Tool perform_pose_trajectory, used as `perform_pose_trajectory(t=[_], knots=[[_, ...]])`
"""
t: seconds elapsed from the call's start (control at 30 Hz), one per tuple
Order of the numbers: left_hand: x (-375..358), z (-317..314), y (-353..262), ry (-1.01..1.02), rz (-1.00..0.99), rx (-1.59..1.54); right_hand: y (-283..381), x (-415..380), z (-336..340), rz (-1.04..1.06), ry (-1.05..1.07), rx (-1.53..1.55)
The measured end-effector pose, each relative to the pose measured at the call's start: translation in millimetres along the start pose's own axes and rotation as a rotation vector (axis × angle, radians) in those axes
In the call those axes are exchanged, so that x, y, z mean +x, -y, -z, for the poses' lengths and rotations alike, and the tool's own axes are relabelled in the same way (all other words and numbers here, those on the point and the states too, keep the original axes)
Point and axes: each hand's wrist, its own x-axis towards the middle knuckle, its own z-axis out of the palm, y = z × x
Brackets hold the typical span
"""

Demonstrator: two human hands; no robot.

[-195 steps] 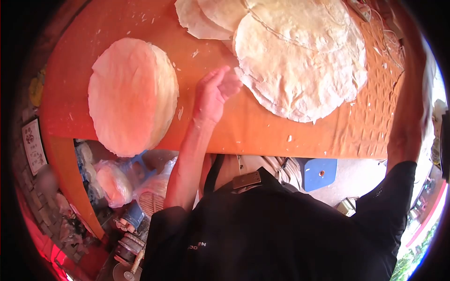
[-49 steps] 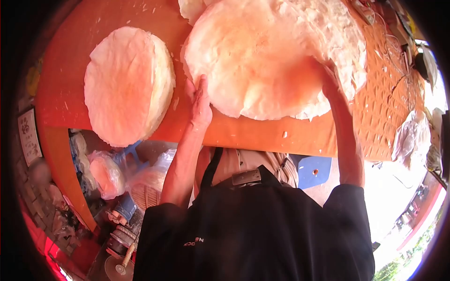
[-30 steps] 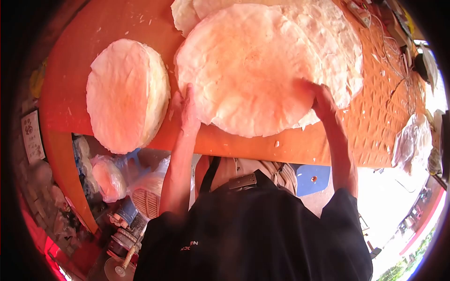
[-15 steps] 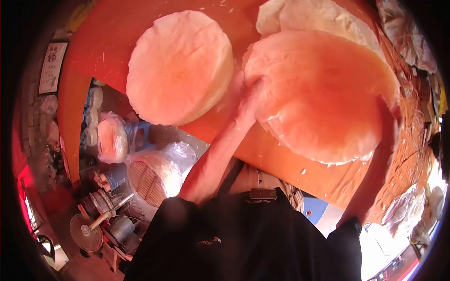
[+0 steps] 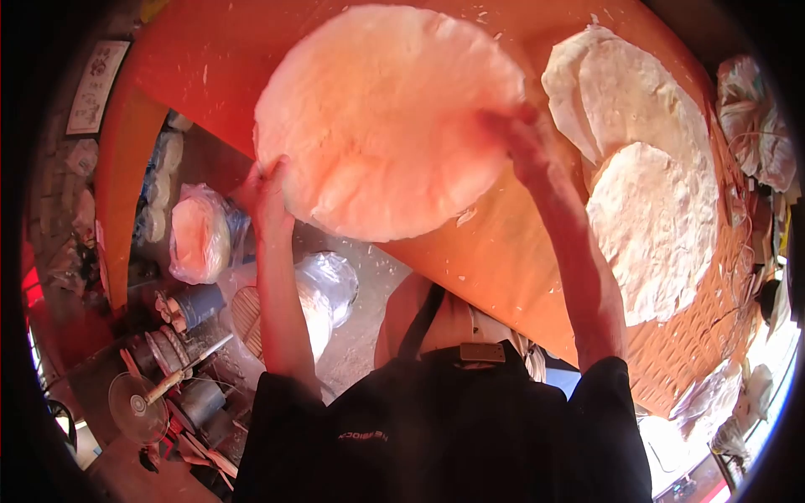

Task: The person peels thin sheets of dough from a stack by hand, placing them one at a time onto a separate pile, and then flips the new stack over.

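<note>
A large round, pale, fluffy pad (image 5: 386,117) lies over the left part of the orange table (image 5: 495,260). My left hand (image 5: 270,197) grips its lower left edge, fingers closed on the rim. At its right side my right hand (image 5: 516,134) holds the edge, partly blurred. The smaller round pad seen earlier on the left is not visible on its own; the large pad covers that spot. To the right lie thin, pale, irregular sheets (image 5: 654,226), partly overlapping, touched by neither hand.
Below the table's left edge are a plastic-wrapped bundle (image 5: 201,235), a clear plastic bag (image 5: 327,285), a blue roll (image 5: 199,308) and a fan-like disc (image 5: 138,407). Plastic bags (image 5: 755,126) hang at the far right. White scraps dot the table.
Both hands have carried the large pad left, over the place of the smaller one. The pale sheets on the right are now uncovered. The view has shifted slightly.
</note>
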Motion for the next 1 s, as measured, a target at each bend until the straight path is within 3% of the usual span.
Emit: perform_pose_trajectory(t=[0.07,0.1,0.13,0.2,0.27,0.37,0.4,0.47,0.57,0.6,0.63,0.77,0.83,0.9,1.0], knots=[[17.8,26.7,12.8,-0.051,0.008,0.083,-10.2,-2.3,-4.0,-0.208,0.034,-0.083],[24.1,37.2,19.9,-0.077,0.019,0.129,6.2,-7.7,-1.0,-0.215,0.166,-0.151],[23.1,41.9,15.1,-0.217,-0.011,0.332,14.9,-5.1,-8.5,-0.240,-0.021,-0.385],[24.7,54.7,8.8,-0.218,0.046,0.144,3.4,4.0,3.2,-0.219,-0.340,-0.902],[29.6,52.3,12.3,-0.250,0.167,-0.046,-7.6,25.3,14.1,-0.137,-0.403,-0.759],[16.4,18.6,14.5,0.094,0.287,-0.382,-12.4,25.3,-18.3,-0.049,-0.401,-0.727],[14.7,7.7,20.0,0.094,0.197,-0.197,-17.1,25.2,-31.6,-0.036,-0.387,-0.717],[17.6,6.3,23.5,0.020,0.204,-0.091,-45.0,30.9,-26.2,-0.030,-0.371,-0.585],[12.5,-0.2,15.2,-0.063,0.262,-0.080,-47.7,33.8,-20.1,-0.015,-0.340,-0.735],[10.5,-5.9,17.3,-0.067,0.306,-0.111,-53.9,31.8,-17.5,0.133,-0.352,-0.877],[26.0,18.1,35.9,-0.063,0.231,0.018,-48.2,22.1,-5.0,0.220,-0.364,-0.979],[6.1,24.6,23.1,-0.016,0.241,-0.271,27.0,-46.4,17.3,0.409,-0.411,-1.215],[-3.4,45.6,36.1,-0.148,0.198,-0.222,39.5,-105.0,61.6,0.345,-0.321,-1.307],[-22.5,73.8,61.6,-0.324,0.227,-0.130,43.9,-177.3,102.2,0.022,-0.327,-1.418],[-71.8,100.2,92.7,-0.248,0.328,0.052,31.6,-267.0,151.2,-0.114,-0.270,-1.707]])
